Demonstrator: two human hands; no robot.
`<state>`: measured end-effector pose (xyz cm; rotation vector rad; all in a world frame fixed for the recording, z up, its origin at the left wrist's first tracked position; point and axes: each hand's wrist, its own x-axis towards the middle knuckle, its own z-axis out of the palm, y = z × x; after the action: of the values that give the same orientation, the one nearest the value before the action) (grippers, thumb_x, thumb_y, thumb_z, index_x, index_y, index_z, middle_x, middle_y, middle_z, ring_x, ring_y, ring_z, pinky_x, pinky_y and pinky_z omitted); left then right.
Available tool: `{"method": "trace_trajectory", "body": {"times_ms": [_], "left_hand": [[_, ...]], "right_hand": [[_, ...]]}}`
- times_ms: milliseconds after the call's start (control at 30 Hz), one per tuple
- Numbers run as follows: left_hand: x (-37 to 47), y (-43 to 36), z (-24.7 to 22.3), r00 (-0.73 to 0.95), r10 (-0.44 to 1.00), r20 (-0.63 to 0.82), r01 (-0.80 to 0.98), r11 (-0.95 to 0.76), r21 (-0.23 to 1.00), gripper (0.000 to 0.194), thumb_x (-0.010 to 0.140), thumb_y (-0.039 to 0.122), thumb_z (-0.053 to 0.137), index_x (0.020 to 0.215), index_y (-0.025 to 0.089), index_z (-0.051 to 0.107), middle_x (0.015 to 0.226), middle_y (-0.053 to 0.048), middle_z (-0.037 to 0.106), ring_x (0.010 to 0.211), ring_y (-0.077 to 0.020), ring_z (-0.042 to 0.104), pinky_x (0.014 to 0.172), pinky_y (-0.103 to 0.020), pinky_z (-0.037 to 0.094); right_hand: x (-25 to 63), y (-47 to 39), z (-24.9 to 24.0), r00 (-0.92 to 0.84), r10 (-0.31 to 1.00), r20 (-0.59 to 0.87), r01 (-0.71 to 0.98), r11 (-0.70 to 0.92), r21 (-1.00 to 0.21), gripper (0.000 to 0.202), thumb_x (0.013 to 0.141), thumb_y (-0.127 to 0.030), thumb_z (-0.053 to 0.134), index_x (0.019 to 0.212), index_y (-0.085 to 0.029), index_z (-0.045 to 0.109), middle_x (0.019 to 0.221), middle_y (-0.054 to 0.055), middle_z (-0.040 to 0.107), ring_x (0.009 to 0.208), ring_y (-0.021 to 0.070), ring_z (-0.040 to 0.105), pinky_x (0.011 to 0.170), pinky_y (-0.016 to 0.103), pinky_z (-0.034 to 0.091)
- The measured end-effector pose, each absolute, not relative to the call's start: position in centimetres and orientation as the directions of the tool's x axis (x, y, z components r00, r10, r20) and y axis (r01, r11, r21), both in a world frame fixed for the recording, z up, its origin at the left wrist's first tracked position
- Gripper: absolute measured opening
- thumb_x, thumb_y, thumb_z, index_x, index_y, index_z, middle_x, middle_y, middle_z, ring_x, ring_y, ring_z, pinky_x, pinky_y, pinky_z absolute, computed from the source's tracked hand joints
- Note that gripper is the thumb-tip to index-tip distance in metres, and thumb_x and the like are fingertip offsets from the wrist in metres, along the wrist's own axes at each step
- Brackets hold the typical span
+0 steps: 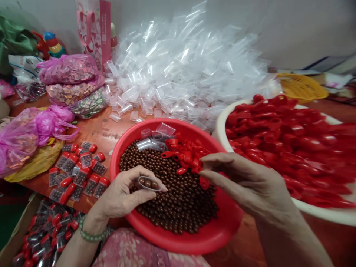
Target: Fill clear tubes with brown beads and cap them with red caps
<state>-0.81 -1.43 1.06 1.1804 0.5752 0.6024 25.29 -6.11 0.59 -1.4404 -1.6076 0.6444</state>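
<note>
My left hand (122, 194) is closed around a small clear plastic container (150, 183), its oval mouth facing me and brown balls showing inside. It is held above the near left part of a red basin (230, 230). Many shiny brown balls (178, 207) fill the basin's bottom. Over the basin's right side, my right hand (244, 181) has thumb and forefinger pinched at a red plastic cap (204, 182), partly covered by the fingertips. Loose red caps (187, 152) lie beyond those fingertips on the balls, beside several empty clear containers (154, 144).
A white tub (222, 118) heaped with red caps stands at right. Clear containers (183, 70) are piled along the wall. Filled, capped containers (83, 174) lie at left, above a box (16, 230) of more. Pink bags (69, 70) and a yellow basket (303, 87) stand farther back.
</note>
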Motion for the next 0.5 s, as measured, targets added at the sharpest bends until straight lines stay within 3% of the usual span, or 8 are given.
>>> {"method": "trace_trajectory", "body": {"times_ms": [200, 367, 433, 500], "left_hand": [[-0.4, -1.0, 0.8, 0.719, 0.69, -0.083, -0.082, 0.203, 0.976, 0.014, 0.088, 0.022, 0.065, 0.101, 0.017, 0.066, 0.103, -0.006, 0.072, 0.097, -0.0175, 0.066, 0.088, -0.03, 0.048], [0.7, -1.1, 0.8, 0.702, 0.7, -0.127, -0.021, 0.199, 0.98, 0.011, 0.087, 0.02, 0.063, 0.097, 0.015, 0.066, 0.096, -0.005, 0.072, 0.09, -0.0142, 0.066, 0.084, -0.025, 0.049], [1.0, -1.1, 0.7, 0.715, 0.681, -0.157, 0.012, 0.212, 0.977, 0.01, 0.086, 0.019, 0.064, 0.094, 0.014, 0.067, 0.094, -0.006, 0.072, 0.087, -0.0145, 0.066, 0.082, -0.025, 0.049], [1.2, -1.2, 0.6, 0.718, 0.672, -0.18, 0.008, 0.25, 0.968, 0.012, 0.084, 0.02, 0.065, 0.094, 0.014, 0.066, 0.094, -0.006, 0.072, 0.087, -0.0152, 0.066, 0.081, -0.026, 0.049]], "right_hand": [[26.7, -6.5, -0.2, -0.217, 0.974, 0.058, 0.794, 0.211, -0.571, 0.014, 0.093, -0.027, 0.053, 0.097, -0.022, 0.065, 0.086, 0.005, 0.068, 0.072, 0.0177, 0.066, 0.065, 0.029, 0.052], [25.1, -4.9, -2.6, -0.364, 0.927, -0.092, 0.931, 0.361, -0.053, 0.029, 0.084, 0.001, 0.045, 0.091, -0.019, 0.065, 0.086, 0.007, 0.064, 0.075, 0.0206, 0.064, 0.066, 0.031, 0.048], [24.7, -4.2, -3.4, -0.382, 0.917, -0.118, 0.922, 0.387, 0.028, 0.028, 0.083, 0.002, 0.044, 0.083, -0.018, 0.064, 0.082, 0.007, 0.062, 0.07, 0.0203, 0.062, 0.062, 0.031, 0.045], [24.6, -3.7, -3.9, -0.39, 0.914, -0.113, 0.918, 0.396, 0.031, 0.028, 0.083, 0.002, 0.043, 0.077, -0.018, 0.062, 0.079, 0.007, 0.06, 0.065, 0.0187, 0.06, 0.059, 0.029, 0.043]]}}
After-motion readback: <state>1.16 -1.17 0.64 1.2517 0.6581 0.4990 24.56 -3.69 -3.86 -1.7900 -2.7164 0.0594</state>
